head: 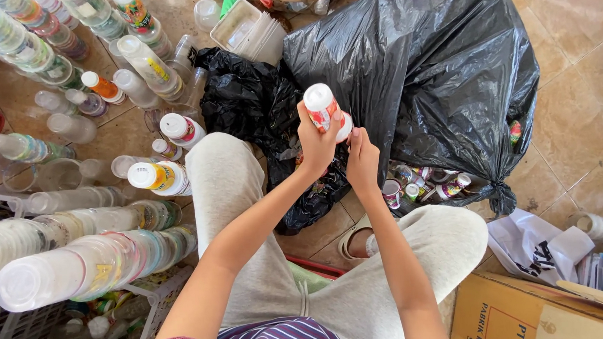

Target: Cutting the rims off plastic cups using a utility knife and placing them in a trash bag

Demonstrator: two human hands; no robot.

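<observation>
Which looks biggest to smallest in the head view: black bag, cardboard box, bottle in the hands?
1. Black bag
2. Cardboard box, partly cut off by the frame, so unsure
3. Bottle, held by left hand and right hand

Tan tiled floor [572, 27] carries a black rubbish bag [435, 70] upper centre, stacked clear cups [91, 262] lower left, cardboard box [526, 313] lower right

Informal recycling sorting spot on tiled floor [572, 27]: stacked plastic cups [91, 262], loose bottles [159, 177], black bin bag [435, 70] spilling containers, flattened cardboard [512, 313].
</observation>
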